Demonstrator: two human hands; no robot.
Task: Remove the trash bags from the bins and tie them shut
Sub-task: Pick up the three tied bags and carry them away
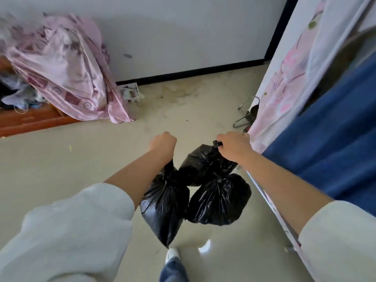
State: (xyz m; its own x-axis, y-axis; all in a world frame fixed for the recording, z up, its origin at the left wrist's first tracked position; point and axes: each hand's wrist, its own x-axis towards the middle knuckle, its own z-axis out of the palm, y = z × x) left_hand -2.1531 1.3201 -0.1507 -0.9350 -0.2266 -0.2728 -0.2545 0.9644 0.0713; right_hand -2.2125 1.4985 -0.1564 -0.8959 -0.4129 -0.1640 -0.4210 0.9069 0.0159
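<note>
Gripping a gathered bag neck, the left hand (162, 144) is a closed fist seen from the back, its fingers hidden, and one black bag (163, 204) hangs straight down from it above the floor (61, 163). Right hand (234, 145) also curls shut, knuckles up, around the twisted tops of two more bags: an upper bag (199, 161) just under the fist and a lower bag (219, 198) hanging beneath it, touching the left one. All three are bunched closed at the neck and clear of the floor. Both forearms reach forward, bare to the pushed-up white sleeves (81, 231). No writing or brand can be read anywhere. A shoe (172, 254) shows below the bags, pink bedding (67, 68) lies to the left, and a blue cover (329, 147) to the right.
</note>
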